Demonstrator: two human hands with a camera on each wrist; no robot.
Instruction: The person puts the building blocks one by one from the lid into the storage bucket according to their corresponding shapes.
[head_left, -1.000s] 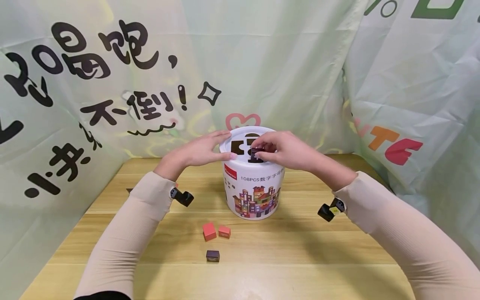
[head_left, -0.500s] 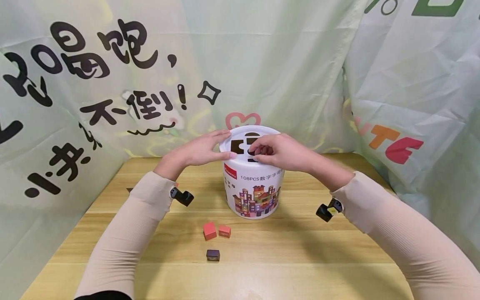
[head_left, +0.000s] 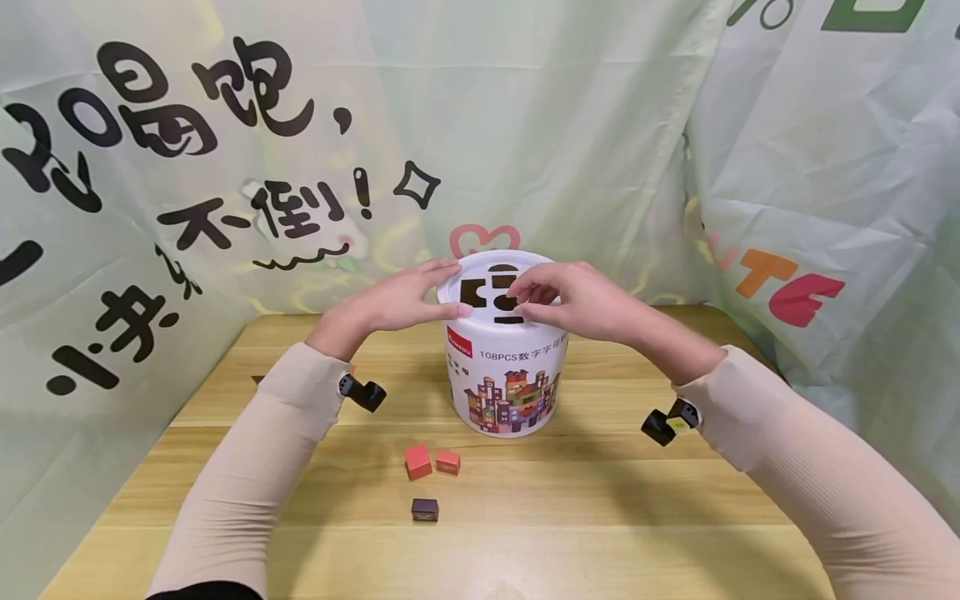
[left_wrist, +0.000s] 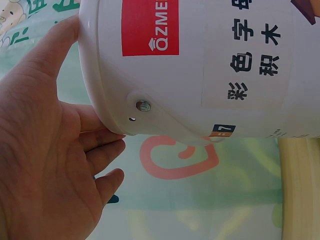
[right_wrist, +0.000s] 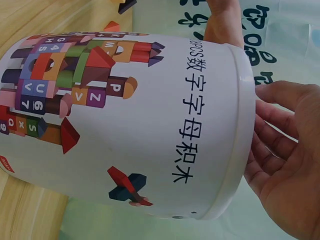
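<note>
A white bucket (head_left: 510,400) printed with colourful toy blocks stands upright on the table, its lid (head_left: 480,272) cut with several shaped holes. My left hand (head_left: 390,298) rests on the left side of the lid's rim, thumb on top and fingers spread along the edge; the left wrist view shows its fingertips beside the rim. Over the lid's right side is my right hand (head_left: 577,298), fingers loosely bent by the holes with nothing visible in them. In the right wrist view its thumb is close to the rim, and the other fingertips are partly hidden by the lid.
In front of the bucket lie a red block (head_left: 417,461), a smaller red block (head_left: 447,462) and a dark purple block (head_left: 424,510). Part of a dark piece (head_left: 258,380) shows left of the left sleeve. A printed cloth (head_left: 585,150) hangs behind the table.
The dark block seen in my right hand a second ago has left the fingers at the lid holes and is out of sight. That hand has shifted slightly right; the left stays.
</note>
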